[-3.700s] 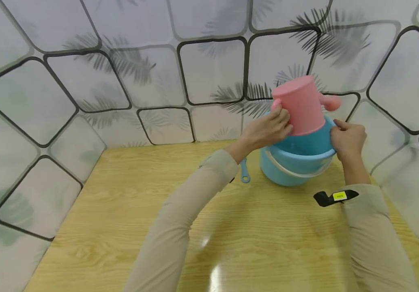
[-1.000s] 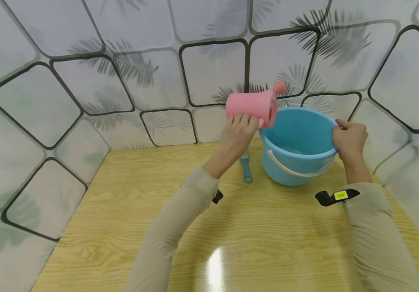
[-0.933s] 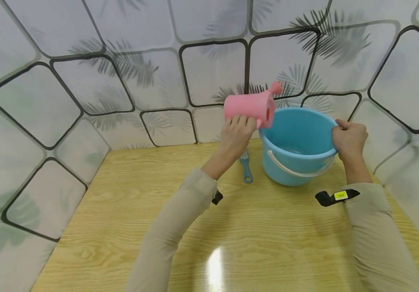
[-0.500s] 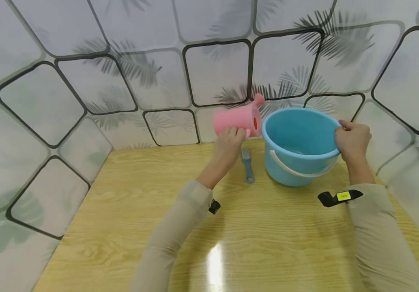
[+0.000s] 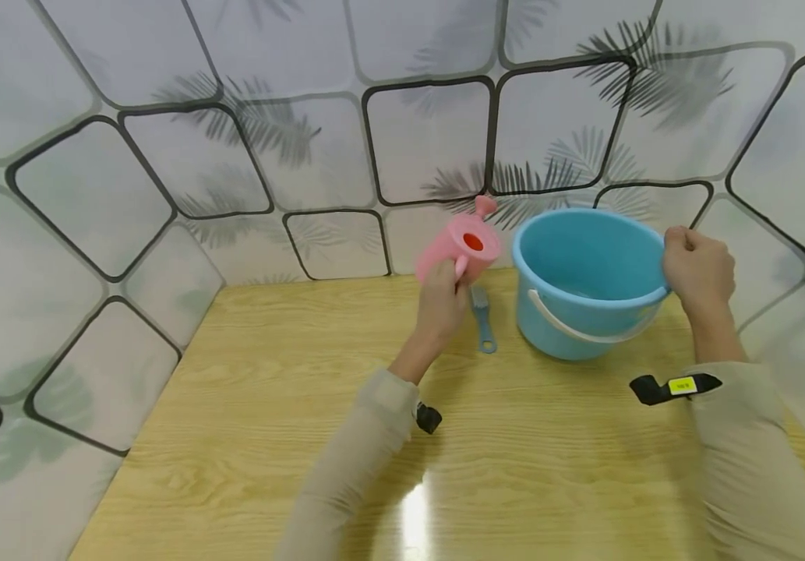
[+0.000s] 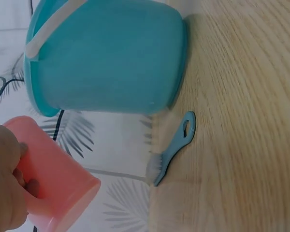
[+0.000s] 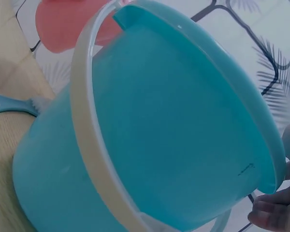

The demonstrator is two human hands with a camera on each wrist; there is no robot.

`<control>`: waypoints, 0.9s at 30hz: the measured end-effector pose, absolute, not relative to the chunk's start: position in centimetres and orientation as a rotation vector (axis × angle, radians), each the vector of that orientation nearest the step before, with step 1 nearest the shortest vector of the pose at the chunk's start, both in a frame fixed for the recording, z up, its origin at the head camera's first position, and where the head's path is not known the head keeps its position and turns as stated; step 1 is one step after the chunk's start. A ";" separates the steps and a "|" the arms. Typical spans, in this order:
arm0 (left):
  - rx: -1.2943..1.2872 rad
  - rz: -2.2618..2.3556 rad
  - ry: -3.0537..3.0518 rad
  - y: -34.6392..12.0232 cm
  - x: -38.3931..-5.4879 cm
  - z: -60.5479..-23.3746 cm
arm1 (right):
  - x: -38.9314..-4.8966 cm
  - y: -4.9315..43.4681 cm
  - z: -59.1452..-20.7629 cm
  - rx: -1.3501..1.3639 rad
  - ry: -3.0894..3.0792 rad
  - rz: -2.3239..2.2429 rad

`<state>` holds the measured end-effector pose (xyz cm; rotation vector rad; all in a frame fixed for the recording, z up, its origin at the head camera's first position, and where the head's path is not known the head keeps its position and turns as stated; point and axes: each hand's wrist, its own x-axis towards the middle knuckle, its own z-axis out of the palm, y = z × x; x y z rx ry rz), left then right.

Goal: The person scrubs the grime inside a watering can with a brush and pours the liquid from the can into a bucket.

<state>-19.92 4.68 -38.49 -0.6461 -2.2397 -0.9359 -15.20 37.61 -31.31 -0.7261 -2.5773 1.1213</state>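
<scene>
In the head view, my left hand [image 5: 440,305] grips the handle of a pink watering can [image 5: 437,248]. The can is tilted in the air left of the bucket, with its red-lined opening facing me and its round spout head [image 5: 485,206] at the far side. The left wrist view shows fingers [image 6: 31,186] curled through the can's handle. My right hand [image 5: 700,266] holds the right rim of a light blue bucket [image 5: 570,327] that stands upright on the table. A white carrying handle [image 5: 570,331] hangs down the bucket's front.
A blue-handled brush [image 5: 484,321] lies on the wooden table [image 5: 269,389] between the can and the bucket, bristles toward the back. A wall covering [image 5: 325,156] with dark outlines and leaf prints rises right behind them and on both sides.
The watering can, earlier tipped over the bucket, has moved left and down off it in my left hand, its opening now turned upward toward me. My right hand stays on the rim.
</scene>
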 end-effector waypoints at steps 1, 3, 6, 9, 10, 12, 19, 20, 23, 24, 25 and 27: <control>-0.624 -0.976 -2.246 4.5 -19.9 -38.5 | -15.2 37.5 -31.2 -0.694 -2.570 1.118; -0.592 -1.049 -2.249 4.2 -19.7 -38.5 | -15.1 37.0 -31.1 -0.619 -2.546 1.117; -0.548 -1.135 -2.243 3.7 -19.6 -38.7 | -14.9 36.0 -31.3 -0.466 -2.484 1.096; -0.518 -1.191 -2.229 3.0 -19.4 -39.0 | -14.6 34.7 -31.5 -0.343 -2.443 1.070; -0.511 -1.208 -2.220 2.7 -19.4 -39.0 | -14.5 34.3 -31.6 -0.317 -2.428 1.061; -0.493 -1.230 -2.213 2.1 -19.2 -39.2 | -14.3 33.5 -31.7 -0.271 -2.394 1.056; -0.413 -1.258 -2.162 -0.8 -18.9 -39.9 | -13.8 30.3 -31.8 -0.096 -2.224 1.034; -0.406 -1.264 -2.148 -1.2 -18.9 -40.1 | -13.7 29.8 -31.8 -0.070 -2.204 1.028; -0.383 -1.272 -2.099 -2.5 -18.9 -40.5 | -13.8 28.4 -31.7 0.026 -2.119 0.991; -0.374 -1.276 -2.089 -2.9 -18.9 -40.6 | -13.8 27.9 -31.7 0.058 -2.093 0.978; -0.363 -1.285 -2.080 -3.3 -19.0 -40.6 | -13.9 27.5 -31.7 0.087 -2.066 0.963; -0.333 -1.292 -2.072 -4.1 -19.0 -40.8 | -14.0 26.6 -31.7 0.138 -2.016 0.940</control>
